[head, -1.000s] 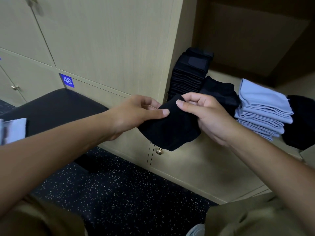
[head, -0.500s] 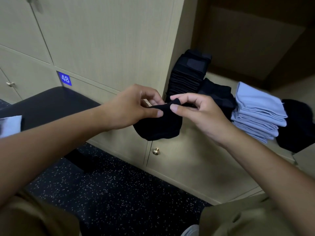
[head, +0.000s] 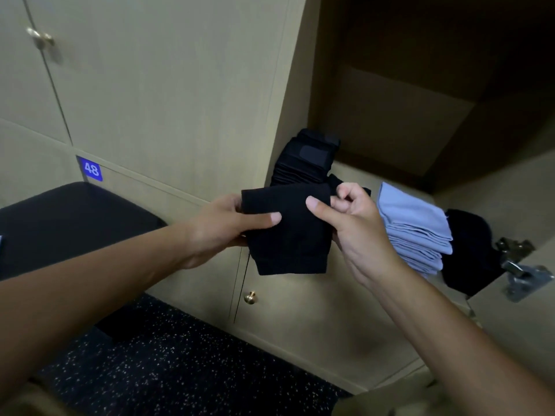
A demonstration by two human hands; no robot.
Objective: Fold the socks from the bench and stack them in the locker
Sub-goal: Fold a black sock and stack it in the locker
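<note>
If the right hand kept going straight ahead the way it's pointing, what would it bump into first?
Probably the black sock stack at the left of the open locker. The right hand, gripping the black sock, points up and slightly left toward it. Depth is hard to judge, so it might pass beside it.

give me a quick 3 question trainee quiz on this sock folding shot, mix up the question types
1. True or false: both hands grip the black sock.
2. Multiple choice: which stack sits in the open locker just to the right of the right hand? A) red towels B) light blue socks C) white shoes
3. Fill in: the blue label on the locker front reads ____.

Key:
1. True: the left hand and the right hand each pinch it with a thumb on top.
2. B
3. 48
</note>
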